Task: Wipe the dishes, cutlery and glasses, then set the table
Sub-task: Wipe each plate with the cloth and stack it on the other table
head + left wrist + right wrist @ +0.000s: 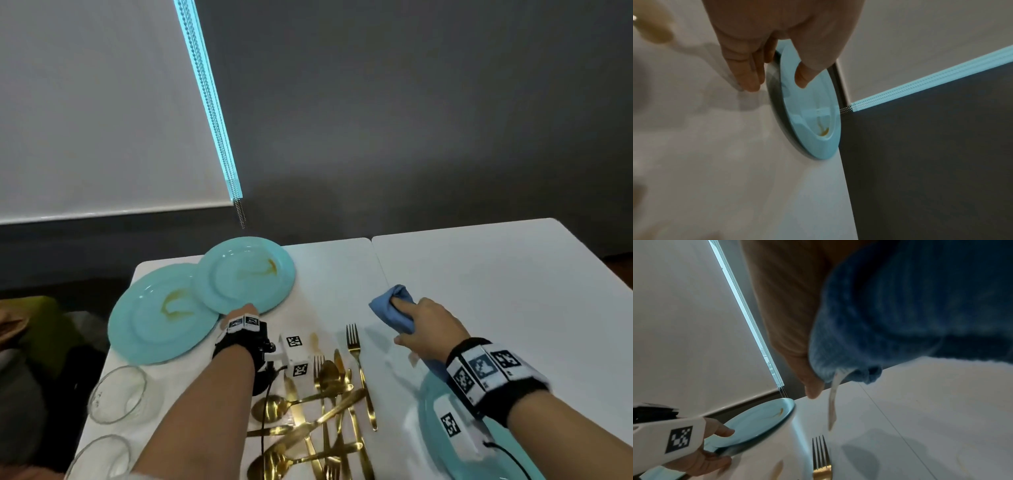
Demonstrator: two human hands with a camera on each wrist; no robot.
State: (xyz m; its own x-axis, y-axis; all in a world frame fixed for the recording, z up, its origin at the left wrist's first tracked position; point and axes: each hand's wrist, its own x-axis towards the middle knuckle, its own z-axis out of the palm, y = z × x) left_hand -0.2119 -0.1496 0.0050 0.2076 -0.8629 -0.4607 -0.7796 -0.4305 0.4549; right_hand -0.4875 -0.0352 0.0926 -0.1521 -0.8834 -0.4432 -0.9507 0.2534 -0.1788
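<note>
Two stained turquoise plates lie at the table's back left. The farther plate overlaps the nearer one. My left hand pinches the farther plate's near rim, thumb on top and fingers beneath. My right hand grips a bunched blue cloth just above the white table, with a white tag dangling from the cloth. A third turquoise plate lies partly hidden under my right forearm.
A heap of gold cutlery lies between my arms, with one gold fork apart on its right. Two clear glasses stand at the near left edge. A brown smear marks the table. A dark wall runs behind.
</note>
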